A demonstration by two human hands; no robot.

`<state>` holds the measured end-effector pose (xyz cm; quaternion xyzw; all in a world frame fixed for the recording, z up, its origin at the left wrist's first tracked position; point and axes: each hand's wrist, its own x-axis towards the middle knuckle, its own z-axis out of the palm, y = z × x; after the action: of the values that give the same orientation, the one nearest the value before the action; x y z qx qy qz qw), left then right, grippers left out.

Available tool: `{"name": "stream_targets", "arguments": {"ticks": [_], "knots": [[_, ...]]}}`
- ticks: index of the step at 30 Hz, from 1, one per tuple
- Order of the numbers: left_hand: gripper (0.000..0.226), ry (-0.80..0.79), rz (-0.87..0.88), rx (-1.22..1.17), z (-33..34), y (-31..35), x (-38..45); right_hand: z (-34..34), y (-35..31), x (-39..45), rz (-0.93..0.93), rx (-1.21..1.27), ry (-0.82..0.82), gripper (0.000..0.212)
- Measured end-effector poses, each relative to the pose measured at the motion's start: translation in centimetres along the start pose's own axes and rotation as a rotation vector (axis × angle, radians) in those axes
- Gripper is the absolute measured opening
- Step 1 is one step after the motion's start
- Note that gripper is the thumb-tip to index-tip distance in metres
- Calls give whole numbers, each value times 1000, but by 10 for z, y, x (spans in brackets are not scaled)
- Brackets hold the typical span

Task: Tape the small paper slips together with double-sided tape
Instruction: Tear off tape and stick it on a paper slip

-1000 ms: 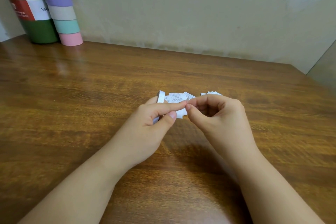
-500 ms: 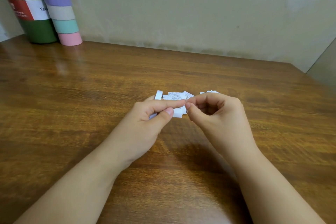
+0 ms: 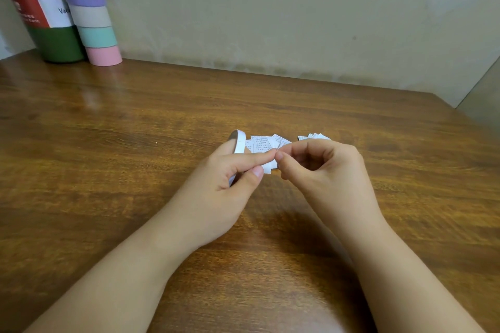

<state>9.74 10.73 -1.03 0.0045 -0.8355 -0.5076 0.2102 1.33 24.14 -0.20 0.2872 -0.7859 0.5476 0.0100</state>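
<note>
Glossy brown wood-grain tabletop fills my view, butted against a plain, slightly stained beige wall. At the far left corner I see a dark green cylindrical flask with a red-and-white label; only the letters "Vac" are readable. Touching its right side is a tilted column of stacked tape rolls in purple, beige, mint and pink bands.

Near the middle, my left hand grips a thin white ring of double-sided tape, fingers curled round it, forefinger stretched toward the right hand. My right hand is curled, its thumb and forefinger pinching at the white strip end where the two hands meet; the exact contact is too small to tell.

Small paper slips, white squares with tiny printed text I cannot read, lie flat on the wood just behind the fingertips. A second fanned cluster of slips peeks out behind the right knuckles.
</note>
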Motion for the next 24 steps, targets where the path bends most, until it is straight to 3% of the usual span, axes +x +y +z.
{"name": "stream_targets", "arguments": {"ticks": [11, 21, 24], "knots": [[32, -1, -30, -140, -1, -2, 3, -1, -2, 1, 24, 71, -12, 8], [33, -11, 30, 106, 2, -6, 0, -1, 0, 0, 11, -9, -12, 7], [35, -10, 19, 76, 2, -6, 0, -1, -1, 0, 10, -16, -13, 8]]}}
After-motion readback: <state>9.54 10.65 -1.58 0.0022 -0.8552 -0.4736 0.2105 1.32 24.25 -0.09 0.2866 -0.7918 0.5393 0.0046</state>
